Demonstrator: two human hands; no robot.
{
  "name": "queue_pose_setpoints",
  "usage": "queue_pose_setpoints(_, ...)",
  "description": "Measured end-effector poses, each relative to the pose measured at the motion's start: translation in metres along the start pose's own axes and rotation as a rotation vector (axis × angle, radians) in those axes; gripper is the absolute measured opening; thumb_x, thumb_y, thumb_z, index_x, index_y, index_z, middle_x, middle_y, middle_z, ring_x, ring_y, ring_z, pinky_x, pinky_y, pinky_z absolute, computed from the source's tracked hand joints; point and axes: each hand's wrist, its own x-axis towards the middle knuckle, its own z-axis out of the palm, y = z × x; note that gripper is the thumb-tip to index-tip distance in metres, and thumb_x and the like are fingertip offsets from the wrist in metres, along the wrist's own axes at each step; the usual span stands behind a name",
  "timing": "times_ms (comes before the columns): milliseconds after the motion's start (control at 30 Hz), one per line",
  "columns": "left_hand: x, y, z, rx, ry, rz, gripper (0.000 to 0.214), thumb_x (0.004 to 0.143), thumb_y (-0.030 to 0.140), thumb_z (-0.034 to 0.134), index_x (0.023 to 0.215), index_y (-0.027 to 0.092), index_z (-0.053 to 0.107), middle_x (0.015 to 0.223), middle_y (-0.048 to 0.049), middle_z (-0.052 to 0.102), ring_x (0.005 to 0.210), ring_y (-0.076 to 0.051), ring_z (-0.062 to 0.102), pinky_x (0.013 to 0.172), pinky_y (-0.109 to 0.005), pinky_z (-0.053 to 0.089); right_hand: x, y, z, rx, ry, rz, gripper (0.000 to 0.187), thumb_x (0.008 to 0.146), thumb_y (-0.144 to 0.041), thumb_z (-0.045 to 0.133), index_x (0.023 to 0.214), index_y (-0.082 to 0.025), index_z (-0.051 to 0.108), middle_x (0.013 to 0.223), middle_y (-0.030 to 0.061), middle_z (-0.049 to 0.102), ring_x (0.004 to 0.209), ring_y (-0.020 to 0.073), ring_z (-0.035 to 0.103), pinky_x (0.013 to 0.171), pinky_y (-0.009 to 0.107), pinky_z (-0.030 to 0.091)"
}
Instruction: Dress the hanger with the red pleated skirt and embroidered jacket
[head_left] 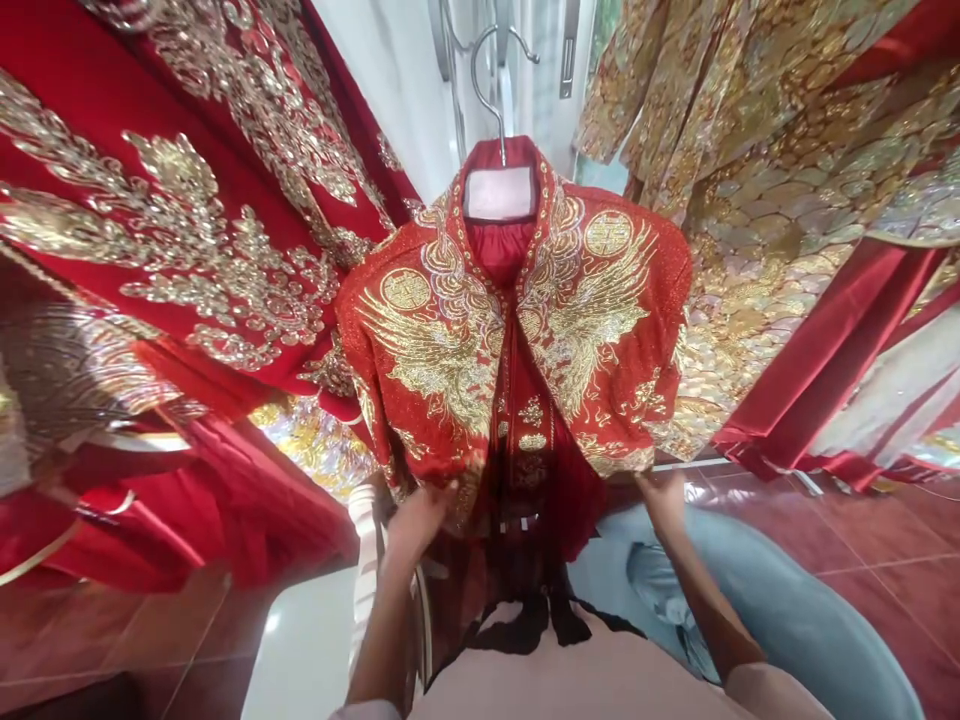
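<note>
A red jacket (517, 340) with gold phoenix embroidery hangs in front of me on a metal hanger (495, 80). My left hand (418, 515) grips the lower left hem of the jacket, fingers closed round the fabric. My right hand (661, 495) reaches under the lower right hem, its fingers hidden behind the cloth. The jacket's front hangs slightly apart, showing a red inner lining and gold clasps down the middle.
More red and gold embroidered garments hang close on the left (187, 250) and on the right (787, 200). A white surface (307, 640) lies low on the left. Red floor tiles (862, 560) show at the right. My jeans-clad leg (787, 610) is below.
</note>
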Motion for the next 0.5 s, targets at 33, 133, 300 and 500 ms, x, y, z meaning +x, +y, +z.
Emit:
queue_pose_setpoints(33, -0.003, 0.009, -0.022, -0.009, 0.083, 0.026, 0.050, 0.083, 0.059, 0.041, 0.060, 0.018, 0.056, 0.057, -0.0077, 0.057, 0.063, -0.025, 0.059, 0.068, -0.036, 0.045, 0.002, -0.022, -0.005, -0.036, 0.152, -0.190, 0.085, 0.058, -0.050, 0.066, 0.128, -0.007, 0.042, 0.137, 0.0229, 0.039, 0.131, 0.0364, 0.032, 0.108, 0.048, 0.027)
queue_pose_setpoints(133, -0.005, 0.051, -0.081, -0.127, 0.801, 0.311, 0.043, 0.085, 0.053, 0.041, 0.089, 0.015, 0.062, 0.086, -0.0112, 0.065, 0.085, -0.025, 0.060, 0.085, -0.040, 0.045, -0.007, -0.109, -0.001, -0.088, 0.356, -0.811, 0.084, 0.079, -0.050, 0.055, 0.146, -0.014, 0.020, 0.146, 0.0184, 0.026, 0.136, 0.0294, 0.028, 0.111, 0.049, 0.024)
queue_pose_setpoints(300, 0.027, 0.119, -0.132, -0.140, 1.035, 0.760, 0.088, 0.070, 0.050, 0.068, 0.139, 0.008, 0.033, 0.145, -0.0204, 0.031, 0.138, -0.031, 0.024, 0.113, -0.045, 0.020, -0.004, -0.231, 0.035, -0.278, 0.251, -1.217, 0.099, 0.074, -0.059, 0.062, 0.149, -0.016, 0.016, 0.153, 0.0177, 0.008, 0.142, 0.0381, -0.002, 0.108, 0.063, 0.013)
queue_pose_setpoints(500, 0.056, 0.127, -0.164, -0.235, 1.000, 0.804, 0.038, 0.093, 0.035, 0.042, 0.113, 0.007, 0.057, 0.112, -0.0139, 0.060, 0.111, -0.024, 0.054, 0.103, -0.042, 0.036, 0.053, -0.275, 0.025, -0.186, 0.011, -1.278, 0.039, 0.091, -0.034, 0.047, 0.124, -0.016, 0.057, 0.128, 0.0108, 0.054, 0.122, 0.0227, 0.048, 0.102, 0.040, 0.037)
